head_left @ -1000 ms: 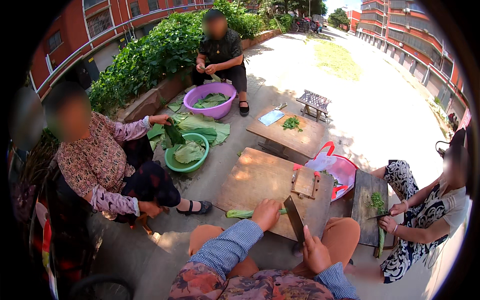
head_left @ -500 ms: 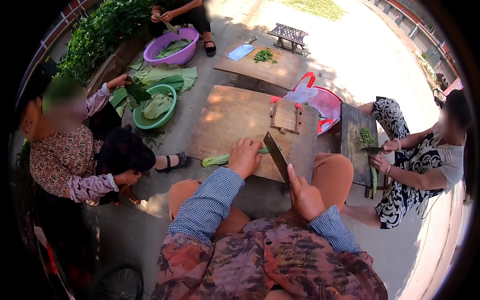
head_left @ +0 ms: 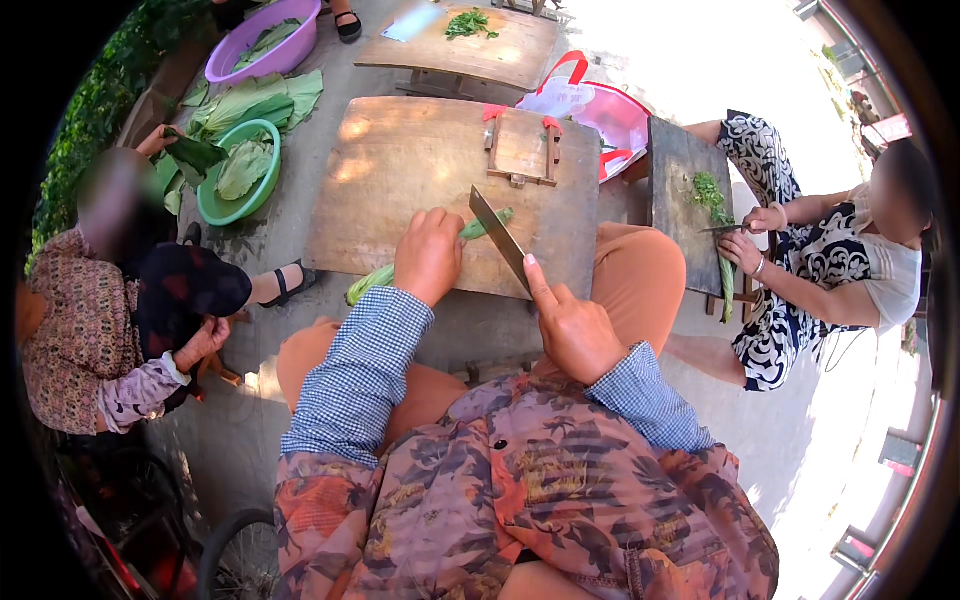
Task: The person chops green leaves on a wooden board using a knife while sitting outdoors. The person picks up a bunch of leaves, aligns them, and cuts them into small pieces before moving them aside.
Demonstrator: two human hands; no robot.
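My left hand (head_left: 428, 258) is closed over a rolled bundle of green leaves (head_left: 370, 283) and presses it onto the wooden board (head_left: 385, 180). The pale end of the bundle sticks out to the left, over the board's near edge; its greener end shows to the right of my fingers, by the blade. In my right hand (head_left: 580, 335) is a cleaver (head_left: 503, 240), its forefinger stretched along the blade. The blade slants across the greener end, and whether it touches the leaves I cannot tell.
A small wooden frame (head_left: 522, 150) lies on the board's far right. Beyond stands a second board (head_left: 450, 50) with chopped greens. Leaves fill green (head_left: 273, 180) and purple (head_left: 222, 60) basins. A co-worker cuts greens at a dark board (head_left: 670, 165) on the right; another handles leaves on the left.
The whole scene has shifted up and left in the picture as my view moved. My left hand still holds the leaf bundle and my right the cleaver, its blade still by the greener end.
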